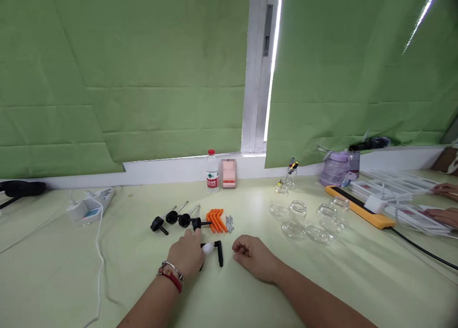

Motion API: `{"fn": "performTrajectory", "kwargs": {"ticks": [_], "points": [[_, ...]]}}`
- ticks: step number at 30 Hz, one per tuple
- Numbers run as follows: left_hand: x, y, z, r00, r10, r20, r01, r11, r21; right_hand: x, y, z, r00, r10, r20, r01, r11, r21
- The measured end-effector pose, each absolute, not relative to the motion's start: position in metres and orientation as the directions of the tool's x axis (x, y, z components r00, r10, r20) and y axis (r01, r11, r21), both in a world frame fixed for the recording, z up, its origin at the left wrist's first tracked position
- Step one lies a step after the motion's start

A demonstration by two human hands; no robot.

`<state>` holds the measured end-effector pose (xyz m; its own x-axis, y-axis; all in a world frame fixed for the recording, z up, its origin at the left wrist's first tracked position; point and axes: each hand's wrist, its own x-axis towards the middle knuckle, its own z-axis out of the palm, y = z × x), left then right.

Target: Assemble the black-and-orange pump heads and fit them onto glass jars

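Head view, looking down at my own hands on the pale green table point(322, 280). My left hand point(188, 254) lies palm down, fingers curled together over the near end of a black L-shaped handle point(219, 252) with a white piece point(208, 248) at its joint; I'm touching it, though whether I'm truly gripping it I cannot tell, since the knuckles hide the contact. Bracelets point(171, 273) sit on that wrist. My right hand point(254, 257) rests just at three o'clock of the handle, fingers loosely curled in, thumb tucked, clamped on nothing that shows.

At twelve o'clock from my left hand runs a row of black knob bolts point(175, 218), silver shafts slanting away. Just beside them, toward one o'clock, a bunch of orange angled pieces point(215, 220), and touching distance from those a small cluster of metal screws point(229, 223).

Farther out at twelve, a water bottle point(212, 172) with a red cap stands upright by the wall. At two o'clock, clear glass jars point(307, 218) sit grouped together. At ten o'clock, a white power strip point(89, 206) with its cable trailing toward me. Far at three o'clock, another person's hand point(445, 189) rests on stacked papers.
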<state>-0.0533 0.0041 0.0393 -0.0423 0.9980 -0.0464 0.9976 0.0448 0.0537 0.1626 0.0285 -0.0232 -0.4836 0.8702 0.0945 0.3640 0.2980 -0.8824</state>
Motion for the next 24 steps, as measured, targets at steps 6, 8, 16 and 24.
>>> {"fn": "performTrajectory", "kwargs": {"ticks": [6,8,16,24], "points": [[-0.04,-0.002,0.034,0.012,0.992,-0.128,0.985,0.01,0.173,0.159,0.022,-0.016,-0.568,0.784,0.25,0.371,0.515,-0.773],[-0.032,-0.003,0.033,0.038,0.994,-0.107,0.974,-0.013,0.228,0.159,0.02,-0.013,-0.6,0.756,0.262,0.372,0.553,-0.746],[-0.021,-0.002,0.022,0.11,0.994,-0.022,0.893,-0.089,0.44,0.161,0.022,-0.004,-0.576,0.781,0.24,0.51,0.573,-0.641],[-0.05,0.013,0.026,-0.014,0.996,0.083,0.943,-0.015,0.332,0.152,0.007,0.004,-0.559,0.761,0.329,0.618,0.647,-0.447]]}}
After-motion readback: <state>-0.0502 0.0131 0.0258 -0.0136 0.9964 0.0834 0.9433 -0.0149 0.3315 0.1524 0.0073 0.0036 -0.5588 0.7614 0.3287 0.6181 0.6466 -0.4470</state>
